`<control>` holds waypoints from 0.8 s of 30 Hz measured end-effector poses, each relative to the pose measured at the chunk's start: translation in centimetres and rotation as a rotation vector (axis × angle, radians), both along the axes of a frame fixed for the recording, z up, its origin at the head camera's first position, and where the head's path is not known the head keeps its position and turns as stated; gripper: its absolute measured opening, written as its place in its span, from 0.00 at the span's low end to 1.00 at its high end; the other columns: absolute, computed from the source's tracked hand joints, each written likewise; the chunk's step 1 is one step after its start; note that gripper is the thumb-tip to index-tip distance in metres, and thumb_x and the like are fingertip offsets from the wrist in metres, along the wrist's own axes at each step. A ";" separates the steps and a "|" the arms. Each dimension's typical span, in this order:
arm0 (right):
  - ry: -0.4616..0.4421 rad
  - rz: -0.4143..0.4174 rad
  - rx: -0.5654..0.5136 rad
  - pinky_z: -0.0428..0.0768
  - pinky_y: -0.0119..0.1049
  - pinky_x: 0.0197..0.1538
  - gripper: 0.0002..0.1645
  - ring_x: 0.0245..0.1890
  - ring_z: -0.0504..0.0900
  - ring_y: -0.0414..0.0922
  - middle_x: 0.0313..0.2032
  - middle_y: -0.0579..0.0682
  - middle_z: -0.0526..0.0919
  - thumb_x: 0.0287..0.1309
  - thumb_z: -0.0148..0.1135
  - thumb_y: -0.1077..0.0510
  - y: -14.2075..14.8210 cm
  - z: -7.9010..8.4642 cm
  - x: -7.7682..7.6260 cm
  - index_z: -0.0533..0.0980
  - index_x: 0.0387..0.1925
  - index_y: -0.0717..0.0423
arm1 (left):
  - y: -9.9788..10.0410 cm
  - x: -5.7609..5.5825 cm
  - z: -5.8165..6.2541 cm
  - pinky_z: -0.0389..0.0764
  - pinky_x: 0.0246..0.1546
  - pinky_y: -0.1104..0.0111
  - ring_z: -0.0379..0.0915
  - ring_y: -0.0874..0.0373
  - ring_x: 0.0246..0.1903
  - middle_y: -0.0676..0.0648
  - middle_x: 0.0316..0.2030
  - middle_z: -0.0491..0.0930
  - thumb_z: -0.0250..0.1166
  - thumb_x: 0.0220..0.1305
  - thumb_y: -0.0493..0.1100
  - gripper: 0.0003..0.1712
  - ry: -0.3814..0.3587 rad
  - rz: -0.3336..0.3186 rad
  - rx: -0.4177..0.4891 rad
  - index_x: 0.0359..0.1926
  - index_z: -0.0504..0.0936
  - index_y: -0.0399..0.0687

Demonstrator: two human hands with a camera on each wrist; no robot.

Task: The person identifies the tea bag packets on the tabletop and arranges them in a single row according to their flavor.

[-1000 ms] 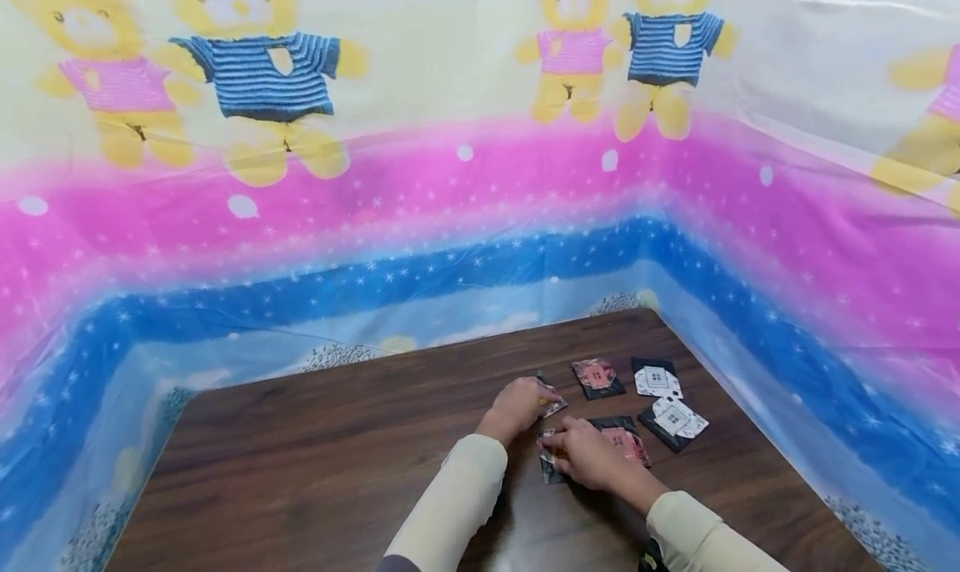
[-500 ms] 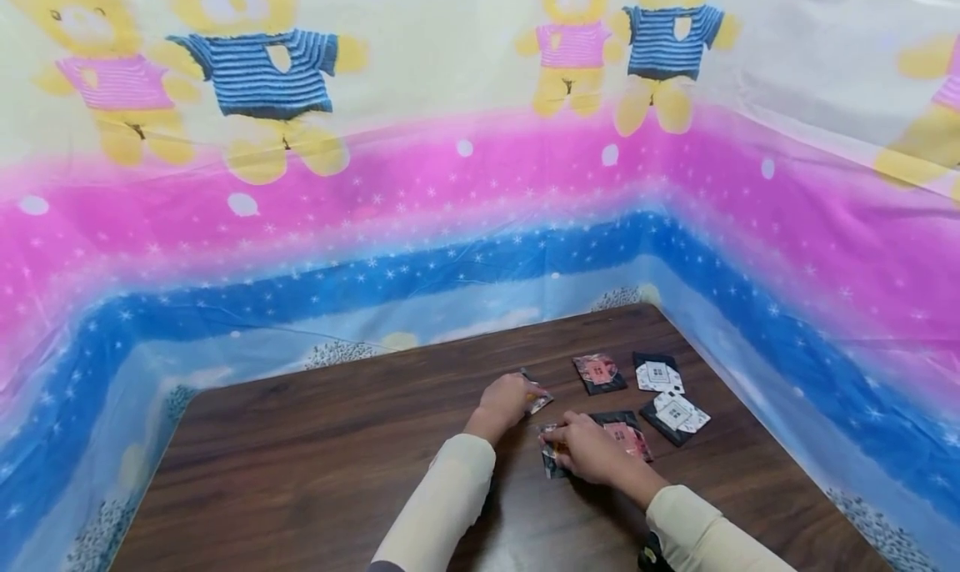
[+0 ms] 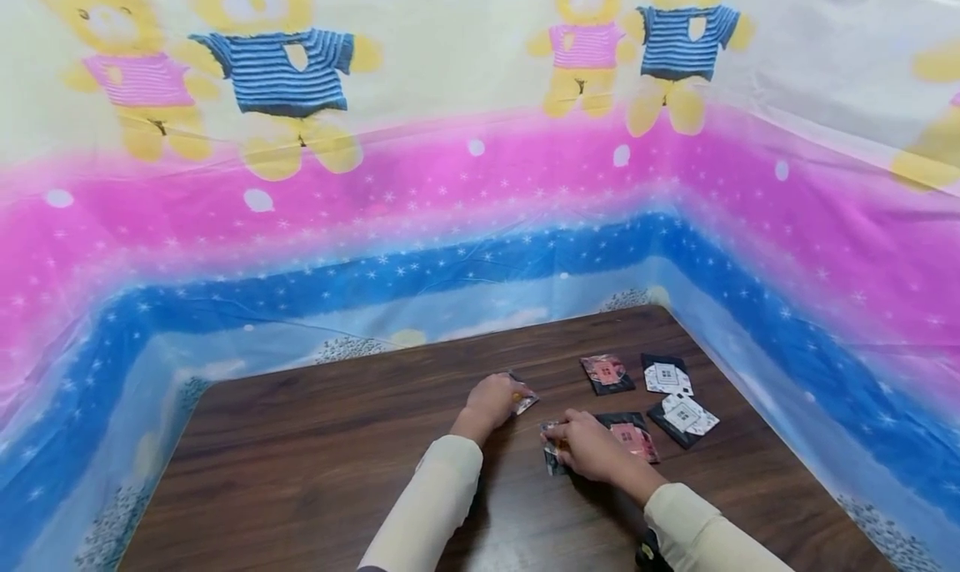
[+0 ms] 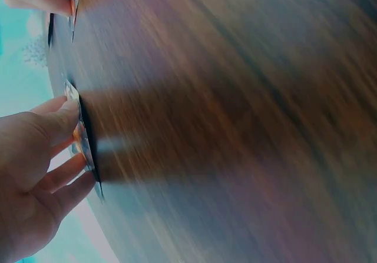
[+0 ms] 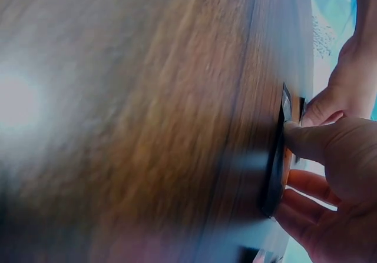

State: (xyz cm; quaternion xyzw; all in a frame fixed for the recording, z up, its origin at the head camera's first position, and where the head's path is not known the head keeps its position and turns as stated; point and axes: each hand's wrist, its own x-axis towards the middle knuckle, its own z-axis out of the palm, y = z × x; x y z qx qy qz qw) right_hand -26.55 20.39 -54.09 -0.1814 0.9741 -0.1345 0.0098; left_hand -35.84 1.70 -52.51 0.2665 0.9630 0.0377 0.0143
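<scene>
In the head view my left hand (image 3: 491,398) holds a small flat square sachet (image 3: 527,398) with an orange and dark print, down at the wooden table. Seen from the left wrist, the thumb and spread fingers sit on the sachet (image 4: 86,142) toward opposite ends. Nearer the body, my right hand (image 3: 588,449) holds a similar sachet (image 3: 553,462), partly covered by its fingers. The right wrist view has the thumb at one end of that sachet (image 5: 275,172) and fingers at the other. Behind the right hand lies a red and black sachet (image 3: 636,437), partly hidden.
Another red and black sachet (image 3: 606,373) lies farther back. Two white and black sachets, one at the back (image 3: 667,377) and one tilted in front (image 3: 684,418), lie near the right edge. A bear-printed curtain (image 3: 420,213) rises behind the brown table (image 3: 300,464).
My left hand has slid leftward with its sachet, away from the other sachets. The right hand stays nearly in place on its sachet. The head view has shifted slightly.
</scene>
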 end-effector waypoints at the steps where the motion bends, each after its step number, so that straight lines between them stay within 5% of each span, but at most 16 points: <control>1: 0.006 0.007 0.002 0.81 0.50 0.51 0.20 0.43 0.79 0.50 0.43 0.53 0.81 0.57 0.75 0.57 -0.1 0.1 -0.1 0.86 0.52 0.50 | -0.2 0.0 0.0 0.83 0.54 0.62 0.80 0.54 0.55 0.52 0.55 0.85 0.67 0.70 0.44 0.19 -0.002 0.006 0.003 0.59 0.85 0.70; 16: 0.052 0.064 -0.003 0.80 0.48 0.49 0.19 0.42 0.79 0.51 0.44 0.53 0.81 0.56 0.75 0.58 -1.3 0.1 -0.6 0.87 0.51 0.49 | -3.6 -0.4 -0.4 0.85 0.48 0.59 0.81 0.50 0.54 0.48 0.56 0.85 0.69 0.68 0.42 0.16 -0.021 0.121 0.082 0.54 0.89 0.64; 24: -0.001 0.027 -0.010 0.79 0.50 0.53 0.20 0.45 0.79 0.51 0.47 0.53 0.81 0.59 0.73 0.56 -1.5 0.0 -0.8 0.86 0.53 0.50 | -5.5 -0.8 -0.4 0.84 0.51 0.56 0.79 0.47 0.59 0.45 0.58 0.84 0.68 0.68 0.40 0.16 -0.005 0.163 0.087 0.54 0.89 0.61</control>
